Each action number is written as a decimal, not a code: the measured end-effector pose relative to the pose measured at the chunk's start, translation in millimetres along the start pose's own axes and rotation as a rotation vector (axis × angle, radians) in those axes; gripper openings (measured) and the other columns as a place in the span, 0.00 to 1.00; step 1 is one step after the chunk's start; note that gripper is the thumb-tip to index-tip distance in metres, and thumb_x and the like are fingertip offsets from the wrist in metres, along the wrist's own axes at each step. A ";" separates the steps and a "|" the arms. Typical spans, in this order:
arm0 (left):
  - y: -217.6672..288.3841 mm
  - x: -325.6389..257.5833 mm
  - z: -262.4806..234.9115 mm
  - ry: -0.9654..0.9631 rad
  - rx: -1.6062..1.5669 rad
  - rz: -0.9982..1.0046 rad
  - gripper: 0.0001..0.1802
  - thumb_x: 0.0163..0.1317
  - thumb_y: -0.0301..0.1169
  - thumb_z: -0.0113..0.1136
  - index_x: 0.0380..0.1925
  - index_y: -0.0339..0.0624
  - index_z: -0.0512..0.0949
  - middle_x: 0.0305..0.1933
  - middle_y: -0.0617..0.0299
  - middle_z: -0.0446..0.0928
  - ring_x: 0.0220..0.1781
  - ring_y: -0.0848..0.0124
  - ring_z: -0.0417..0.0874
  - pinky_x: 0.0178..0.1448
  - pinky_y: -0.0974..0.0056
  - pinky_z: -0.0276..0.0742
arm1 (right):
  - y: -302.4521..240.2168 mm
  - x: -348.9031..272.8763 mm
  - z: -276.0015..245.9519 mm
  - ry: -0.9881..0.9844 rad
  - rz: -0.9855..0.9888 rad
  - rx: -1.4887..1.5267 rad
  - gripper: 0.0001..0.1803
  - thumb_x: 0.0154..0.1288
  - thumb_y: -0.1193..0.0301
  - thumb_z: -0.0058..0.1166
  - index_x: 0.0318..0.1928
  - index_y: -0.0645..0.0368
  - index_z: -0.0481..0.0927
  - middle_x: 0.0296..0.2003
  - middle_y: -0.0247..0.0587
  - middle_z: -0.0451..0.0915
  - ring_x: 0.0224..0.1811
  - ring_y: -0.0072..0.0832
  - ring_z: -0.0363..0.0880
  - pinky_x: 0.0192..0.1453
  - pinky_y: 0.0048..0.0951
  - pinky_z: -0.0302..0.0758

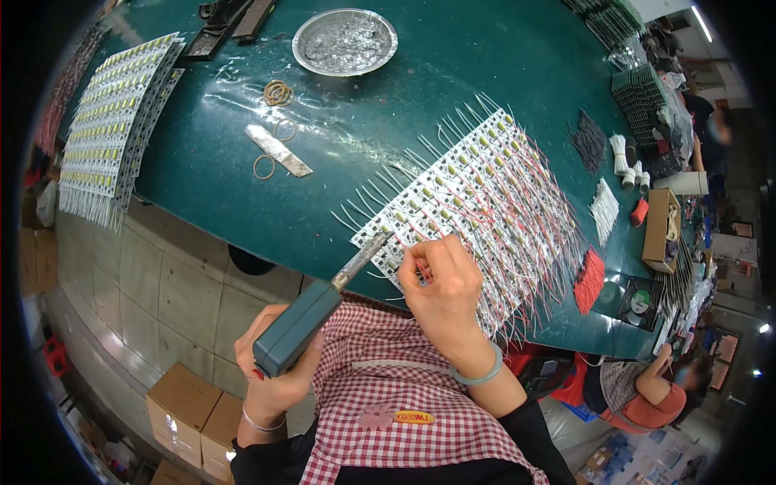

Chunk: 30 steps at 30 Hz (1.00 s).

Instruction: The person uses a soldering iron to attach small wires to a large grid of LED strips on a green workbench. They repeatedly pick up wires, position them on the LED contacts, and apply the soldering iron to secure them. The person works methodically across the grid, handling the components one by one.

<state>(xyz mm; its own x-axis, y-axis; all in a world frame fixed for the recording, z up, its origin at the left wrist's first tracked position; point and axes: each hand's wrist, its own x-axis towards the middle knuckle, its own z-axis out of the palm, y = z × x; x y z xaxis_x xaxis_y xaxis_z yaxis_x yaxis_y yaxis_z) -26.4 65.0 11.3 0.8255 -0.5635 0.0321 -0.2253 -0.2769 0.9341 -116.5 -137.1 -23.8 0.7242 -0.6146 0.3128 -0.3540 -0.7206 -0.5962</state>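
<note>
Heat was the main hazard in the head view: the grey-green handled soldering iron [311, 319] was gripped in the left hand [271, 368], fingers wrapped tight round its body, with its metal tip brought against the near left corner of the white panel of small circuit boards with red and white leads [477, 202]. The right hand [440, 283] lay just beside that tip, its fingertips pinched together on a thin red wire [420, 271], so a slip could likely have burned a finger or bridged two pads. Loose leads could have been snagged by the sleeve.

One iron and one panel under the hands were counted; a second stack of white strip boards [113, 121] lay far left. One round metal dish [345, 40] stood at the far edge. At least three tan rubber bands [277, 93] were seen, and one flat silver solder bar [279, 150].
</note>
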 end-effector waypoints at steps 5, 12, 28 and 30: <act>2.6 3.0 1.0 -0.024 0.025 0.024 0.12 0.47 0.19 0.70 0.34 0.28 0.81 0.36 0.51 0.82 0.32 0.67 0.84 0.35 0.67 0.78 | -1.1 -0.7 1.1 0.008 -0.004 -0.010 0.10 0.50 0.82 0.63 0.28 0.58 0.74 0.25 0.40 0.70 0.25 0.37 0.74 0.27 0.37 0.70; 2.7 4.7 4.6 -0.004 0.035 0.059 0.11 0.46 0.19 0.71 0.32 0.30 0.81 0.34 0.52 0.82 0.31 0.67 0.83 0.34 0.67 0.77 | -1.8 0.0 1.0 0.003 -0.007 -0.007 0.10 0.49 0.82 0.63 0.28 0.58 0.74 0.25 0.40 0.70 0.25 0.38 0.74 0.27 0.37 0.70; 9.8 4.1 -1.8 -0.001 0.095 0.050 0.11 0.44 0.19 0.69 0.31 0.30 0.82 0.30 0.53 0.80 0.28 0.66 0.82 0.31 0.67 0.75 | -4.0 1.2 0.3 0.000 0.005 -0.010 0.10 0.49 0.82 0.61 0.27 0.59 0.73 0.24 0.41 0.69 0.25 0.38 0.73 0.27 0.38 0.70; 9.9 2.3 -3.9 -0.007 0.125 0.030 0.11 0.44 0.19 0.69 0.31 0.29 0.83 0.31 0.52 0.81 0.28 0.65 0.82 0.31 0.67 0.75 | -3.0 0.8 1.5 0.007 0.003 -0.006 0.10 0.49 0.82 0.61 0.26 0.59 0.73 0.24 0.41 0.69 0.24 0.38 0.73 0.27 0.38 0.69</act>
<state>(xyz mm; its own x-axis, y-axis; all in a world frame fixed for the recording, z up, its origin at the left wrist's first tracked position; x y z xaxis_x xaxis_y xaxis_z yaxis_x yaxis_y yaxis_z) -24.7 64.0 22.1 0.8137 -0.5786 0.0566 -0.3131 -0.3541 0.8812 -113.9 -135.0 -22.9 0.7190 -0.6192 0.3157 -0.3599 -0.7203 -0.5930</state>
